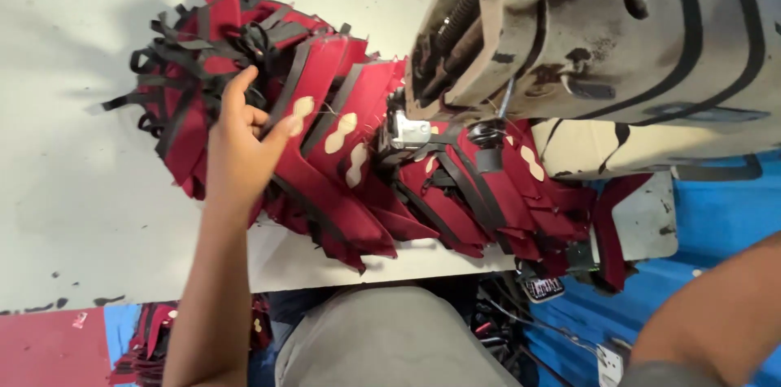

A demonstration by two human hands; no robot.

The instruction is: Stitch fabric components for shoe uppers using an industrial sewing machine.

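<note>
A long chain of red fabric pieces point(358, 159) with black straps and pale oval patches lies across the white table point(81, 192). It runs from a bunched pile point(195, 53) at the left to the sewing machine's presser foot point(407, 131). My left hand point(244, 139) reaches up from below and grips one red piece at the pile's edge, thumb on top and fingers curled into the cloth. Only my right forearm point(716, 306) shows at the bottom right; its hand is out of frame.
A worn beige sewing machine head point(602, 37) with black stripes fills the upper right. My knee in grey trousers point(382, 338) sits under the table edge. More red pieces point(146, 346) hang below the table at the left. Blue surfaces point(724, 216) lie at right.
</note>
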